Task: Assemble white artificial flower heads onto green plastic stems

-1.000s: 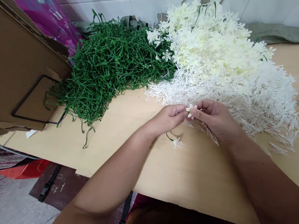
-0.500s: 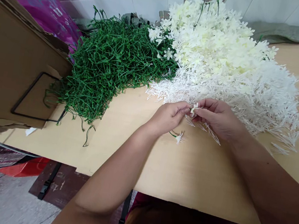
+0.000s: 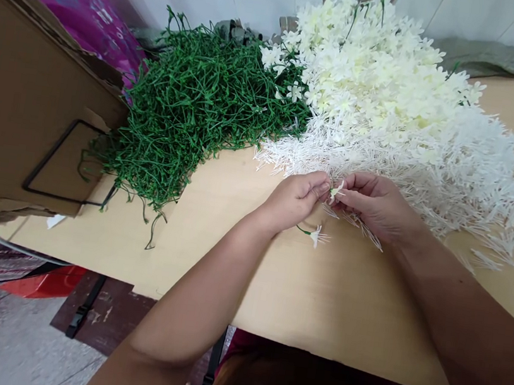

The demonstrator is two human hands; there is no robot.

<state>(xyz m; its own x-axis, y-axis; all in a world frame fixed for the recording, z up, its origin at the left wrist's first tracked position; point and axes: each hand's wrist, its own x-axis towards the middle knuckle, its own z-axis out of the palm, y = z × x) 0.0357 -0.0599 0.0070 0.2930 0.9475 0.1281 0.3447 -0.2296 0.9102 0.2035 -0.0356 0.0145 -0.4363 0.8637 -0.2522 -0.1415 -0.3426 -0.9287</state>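
The fingers of the right hand (image 3: 377, 206) are closed in a pinch on a small flower (image 3: 335, 192), and those of the left hand (image 3: 296, 201) pinch together at its green base. It's a little white bloom, petals spread, partly covered by fingertips, held between the two hands just above the tabletop (image 3: 204, 261). Below it lies another white flower (image 3: 317, 235), green-stemmed, with thin strands poking out to the right. A heap of white strands (image 3: 454, 182) crowds right behind the hands, some loose ones lying beneath the right hand. Farther back rises a mound of creamy blossoms (image 3: 378, 76), touching a tangle of green stems (image 3: 203, 96) on the left. Beyond those stands a cardboard box (image 3: 27, 90), with a black wire frame (image 3: 29, 176) against it.
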